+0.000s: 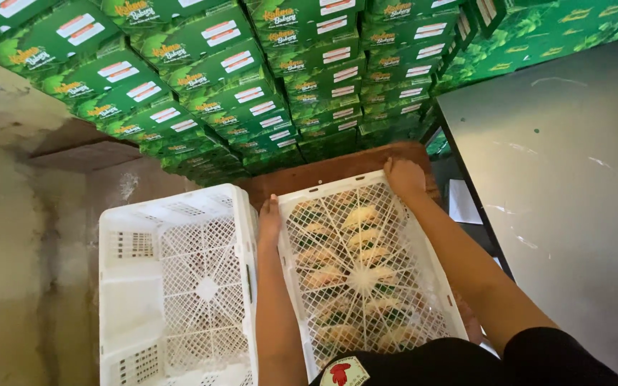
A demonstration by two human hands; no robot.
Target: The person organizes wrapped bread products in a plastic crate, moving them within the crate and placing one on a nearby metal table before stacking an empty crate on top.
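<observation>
A white lattice crate sits bottom-up over a load of pale yellow pastries, which show through its mesh along with patches of green. Its long axis runs from the person's body away toward the stacked boxes, tilted slightly to the right at the far end. The crate lies just right of centre, its far short edge over a brown wooden surface.

The left hand presses flat along the crate's left long edge, fingers together and pointing away, in the narrow gap between the two crates. The right hand curls over the far right corner, fingers wrapped on the rim. Both bare forearms reach out from a dark garment at the bottom of the frame.

Just beside it on the left stands a second white crate, open side up and holding nothing, parallel to the first and nearly touching it. Beyond both rises a wall of green cartons stacked in rows. A grey tabletop fills the right, and rough concrete the left.
</observation>
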